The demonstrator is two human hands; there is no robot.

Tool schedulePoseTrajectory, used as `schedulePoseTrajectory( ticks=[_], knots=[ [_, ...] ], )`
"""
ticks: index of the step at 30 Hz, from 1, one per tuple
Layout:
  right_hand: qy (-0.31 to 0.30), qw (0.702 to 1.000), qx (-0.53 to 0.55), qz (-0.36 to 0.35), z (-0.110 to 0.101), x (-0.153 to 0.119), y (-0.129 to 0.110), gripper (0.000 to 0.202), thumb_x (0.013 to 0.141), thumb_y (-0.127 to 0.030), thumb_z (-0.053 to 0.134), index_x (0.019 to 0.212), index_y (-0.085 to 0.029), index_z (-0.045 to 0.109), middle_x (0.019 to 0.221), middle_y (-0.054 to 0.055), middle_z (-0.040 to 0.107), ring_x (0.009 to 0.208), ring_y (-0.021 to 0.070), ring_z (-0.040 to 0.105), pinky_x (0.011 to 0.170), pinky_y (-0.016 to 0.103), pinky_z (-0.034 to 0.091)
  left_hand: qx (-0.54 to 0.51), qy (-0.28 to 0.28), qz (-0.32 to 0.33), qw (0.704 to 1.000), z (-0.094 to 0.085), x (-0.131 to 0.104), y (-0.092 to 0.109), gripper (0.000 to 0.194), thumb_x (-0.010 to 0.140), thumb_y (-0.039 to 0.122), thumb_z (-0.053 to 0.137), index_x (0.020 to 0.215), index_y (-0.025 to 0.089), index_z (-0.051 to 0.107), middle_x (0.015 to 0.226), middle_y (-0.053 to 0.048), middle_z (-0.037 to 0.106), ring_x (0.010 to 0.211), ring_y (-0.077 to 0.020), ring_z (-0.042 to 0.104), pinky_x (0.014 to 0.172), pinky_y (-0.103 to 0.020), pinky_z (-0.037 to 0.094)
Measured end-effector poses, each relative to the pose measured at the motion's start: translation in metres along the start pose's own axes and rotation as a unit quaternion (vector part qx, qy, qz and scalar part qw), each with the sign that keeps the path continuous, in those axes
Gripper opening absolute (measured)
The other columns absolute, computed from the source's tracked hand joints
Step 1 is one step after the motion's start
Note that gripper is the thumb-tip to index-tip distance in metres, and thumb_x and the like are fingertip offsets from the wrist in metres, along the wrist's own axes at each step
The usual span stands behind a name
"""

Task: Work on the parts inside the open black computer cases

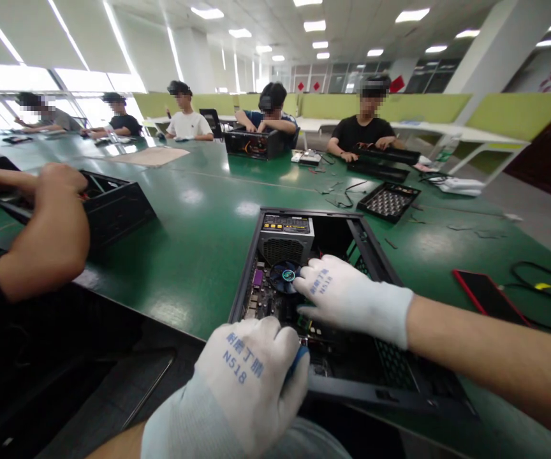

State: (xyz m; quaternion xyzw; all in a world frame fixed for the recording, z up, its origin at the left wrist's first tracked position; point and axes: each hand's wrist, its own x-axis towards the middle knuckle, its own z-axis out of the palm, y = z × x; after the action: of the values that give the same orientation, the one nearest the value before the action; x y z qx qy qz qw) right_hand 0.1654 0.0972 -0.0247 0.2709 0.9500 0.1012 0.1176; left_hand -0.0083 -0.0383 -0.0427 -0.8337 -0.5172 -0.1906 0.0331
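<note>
An open computer case [244,290] lies on its side before me at the table's edge, its motherboard [261,303] facing up. A power supply [285,239] sits in its far left corner, and a round CPU fan [285,275] is below that. My right hand [335,290], in a white glove, reaches in beside the fan with bent fingers; their tips and anything in them are hidden. My gloved left hand [251,376] is curled closed over the near side of the case. Something blue [298,362] shows between its thumb and fingers, too covered to name.
A co-worker's arm [60,229] reaches into another case [117,210] at left. Several people work across the green table [199,255]. A black perforated tray [389,201], loose cables, and a red-edged phone-like slab [488,296] lie beyond and right of my case.
</note>
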Motion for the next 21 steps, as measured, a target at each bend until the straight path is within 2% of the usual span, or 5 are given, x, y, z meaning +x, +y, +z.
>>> schedulePoseTrajectory(
  ticks=[3,7,11,15,21],
  knots=[
    [-0.072,0.997,-0.031,-0.009,0.001,0.026,-0.004,0.028,0.096,-0.040,0.067,0.106,-0.015,0.076,0.105,0.015,0.077,0.099,0.0306,0.071,0.081,0.039,0.049,0.007,0.004,-0.005,1.000,0.002,-0.001,0.000,0.020,0.098,0.030,0.053,0.080,0.026,0.051,0.074,-0.001,0.062,0.063,-0.0217,0.062,0.054,-0.035,0.038],
    [-0.068,0.996,-0.040,-0.032,0.010,0.040,-0.006,0.020,0.096,-0.019,0.059,0.102,-0.017,0.078,0.103,0.013,0.078,0.096,0.0279,0.073,0.081,0.038,0.049,0.014,0.010,-0.003,1.000,0.002,-0.001,0.000,0.019,0.097,0.029,0.055,0.079,0.027,0.050,0.075,0.000,0.061,0.063,-0.0221,0.062,0.054,-0.035,0.038],
    [-0.050,0.996,-0.042,-0.055,0.020,0.038,-0.003,0.024,0.099,-0.019,0.053,0.103,-0.019,0.077,0.105,0.012,0.077,0.101,0.0295,0.071,0.085,0.042,0.050,0.006,0.009,-0.007,1.000,0.001,-0.001,0.001,0.019,0.098,0.031,0.055,0.079,0.026,0.052,0.074,-0.001,0.061,0.063,-0.0228,0.062,0.054,-0.035,0.038],
    [-0.043,0.998,-0.036,-0.038,0.019,0.036,-0.004,0.028,0.101,-0.017,0.048,0.113,-0.017,0.074,0.112,0.014,0.077,0.103,0.0298,0.072,0.085,0.042,0.052,-0.009,0.009,-0.014,1.000,0.001,-0.001,0.001,0.021,0.098,0.031,0.054,0.079,0.026,0.053,0.072,-0.002,0.061,0.061,-0.0211,0.060,0.053,-0.035,0.038],
    [-0.081,0.996,-0.030,-0.012,0.014,0.044,-0.006,0.023,0.094,-0.012,0.055,0.100,-0.015,0.077,0.099,0.015,0.080,0.091,0.0294,0.077,0.073,0.037,0.054,-0.001,0.006,-0.013,1.000,0.003,-0.001,0.000,0.022,0.099,0.033,0.053,0.078,0.027,0.051,0.072,-0.001,0.060,0.060,-0.0226,0.060,0.053,-0.036,0.036]
  ],
)
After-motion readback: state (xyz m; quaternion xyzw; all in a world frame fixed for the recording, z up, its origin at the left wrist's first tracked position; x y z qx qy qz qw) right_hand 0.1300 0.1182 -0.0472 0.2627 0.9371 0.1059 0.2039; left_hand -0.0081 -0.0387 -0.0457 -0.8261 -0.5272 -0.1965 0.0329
